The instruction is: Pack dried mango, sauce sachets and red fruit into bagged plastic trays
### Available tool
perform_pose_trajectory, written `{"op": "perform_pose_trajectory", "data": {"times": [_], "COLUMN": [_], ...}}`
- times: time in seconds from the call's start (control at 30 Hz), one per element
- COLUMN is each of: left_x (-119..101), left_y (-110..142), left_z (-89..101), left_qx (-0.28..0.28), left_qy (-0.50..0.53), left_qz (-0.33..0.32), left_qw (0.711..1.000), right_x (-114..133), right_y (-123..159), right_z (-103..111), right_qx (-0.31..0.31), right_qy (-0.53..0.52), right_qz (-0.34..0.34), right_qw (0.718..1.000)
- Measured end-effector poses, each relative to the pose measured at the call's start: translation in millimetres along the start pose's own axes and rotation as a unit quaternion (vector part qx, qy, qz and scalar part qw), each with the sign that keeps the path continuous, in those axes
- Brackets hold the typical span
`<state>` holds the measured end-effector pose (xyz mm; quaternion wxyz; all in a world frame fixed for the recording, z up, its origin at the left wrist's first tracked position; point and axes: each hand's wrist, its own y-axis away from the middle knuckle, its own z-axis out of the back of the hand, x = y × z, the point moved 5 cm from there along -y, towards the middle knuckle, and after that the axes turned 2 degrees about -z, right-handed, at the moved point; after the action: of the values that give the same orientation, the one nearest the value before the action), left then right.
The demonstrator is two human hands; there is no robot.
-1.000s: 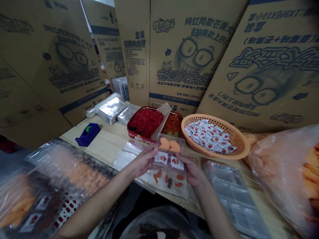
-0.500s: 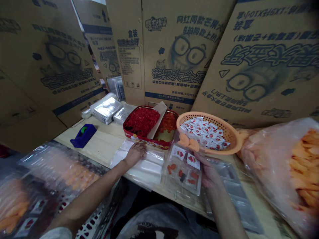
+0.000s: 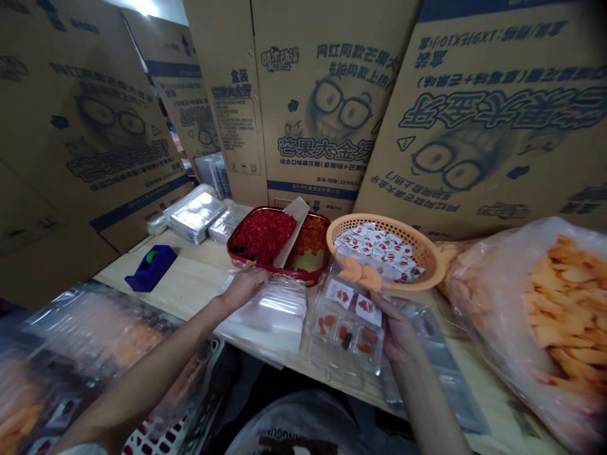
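Hold the clear plastic tray (image 3: 346, 338) steady by its edge in your closed right hand (image 3: 396, 332), its far end just beside the orange plastic basket (image 3: 417, 237), while your open left hand (image 3: 244, 287) lies on the stacked clear bags (image 3: 270, 316).

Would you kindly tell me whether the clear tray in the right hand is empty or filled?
It is filled: the clear tray in the right hand holds orange pieces, dark pieces and two red-printed sachets.

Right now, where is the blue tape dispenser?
In the head view, the blue tape dispenser sits on the wooden table at left, left of the person's left hand and nearer than the stacked foil trays.
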<state>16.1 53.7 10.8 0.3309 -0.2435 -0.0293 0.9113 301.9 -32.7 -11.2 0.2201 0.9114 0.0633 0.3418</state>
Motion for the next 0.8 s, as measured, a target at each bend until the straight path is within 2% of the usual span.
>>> {"op": "perform_pose_trajectory", "data": {"times": [0.13, 0.2, 0.4, 0.5, 0.57, 0.7, 0.8], "left_x": [-1.0, -4.2, -37.9, -52.3, -58.5, -64.0, -64.8], "left_y": [-4.0, -6.6, -8.8, -2.0, 2.9, 10.2, 14.4], "left_z": [8.8, 14.8, 25.2, 14.8, 5.0, -12.6, -22.7], "left_qx": [-0.015, -0.018, 0.006, 0.008, 0.004, -0.014, -0.023], "left_qy": [0.034, 0.095, 0.309, 0.399, 0.424, 0.454, 0.474], "left_qz": [0.037, 0.062, 0.14, 0.205, 0.229, 0.24, 0.226], "left_qw": [0.999, 0.993, 0.941, 0.894, 0.876, 0.858, 0.851], "right_x": [0.9, 4.8, 21.3, 29.4, 34.0, 41.3, 48.6], "right_y": [1.7, 3.0, 4.2, 2.3, 0.4, -3.6, -5.0], "right_z": [2.0, 1.2, -12.7, -19.9, -23.8, -30.3, -34.7], "right_qx": [-0.007, -0.017, -0.006, -0.004, -0.004, -0.001, 0.001], "right_qy": [-0.005, -0.017, -0.036, -0.048, -0.057, -0.066, -0.071], "right_qz": [-0.004, 0.003, 0.032, 0.063, 0.081, 0.107, 0.152], "right_qw": [1.0, 1.0, 0.999, 0.997, 0.995, 0.992, 0.986]}}
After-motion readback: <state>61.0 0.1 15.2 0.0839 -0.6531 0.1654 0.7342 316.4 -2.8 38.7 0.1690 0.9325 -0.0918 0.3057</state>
